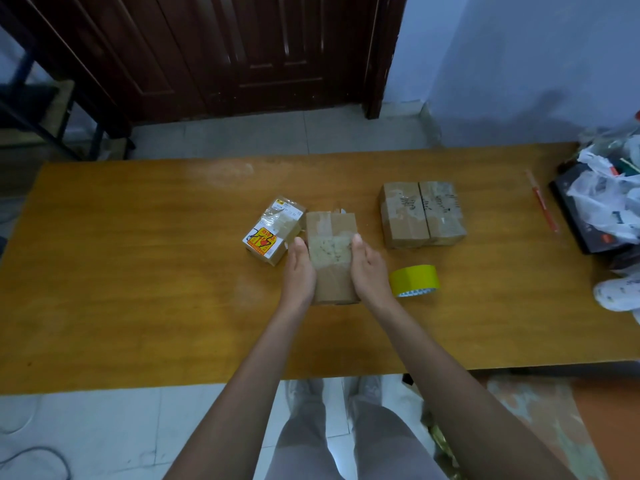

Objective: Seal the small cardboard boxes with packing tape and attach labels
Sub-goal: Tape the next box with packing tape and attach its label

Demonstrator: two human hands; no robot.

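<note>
A small brown cardboard box [331,251] with a torn label patch on top lies at the middle of the wooden table [138,271]. My left hand [300,271] presses its left side and my right hand [369,271] its right side, so both hold it. A second small box [273,230] with a yellow-and-red sticker lies just to its left, touching it. Two more taped boxes [422,214] stand side by side to the right. A roll of yellow packing tape [414,280] lies on its side close to my right wrist.
A red pen [542,206] lies far right on the table. Beyond it a dark tray [585,220] holds white plastic bags [609,202] and clutter. A dark wooden door [242,53] stands behind the table. My legs and shoes show below the near table edge.
</note>
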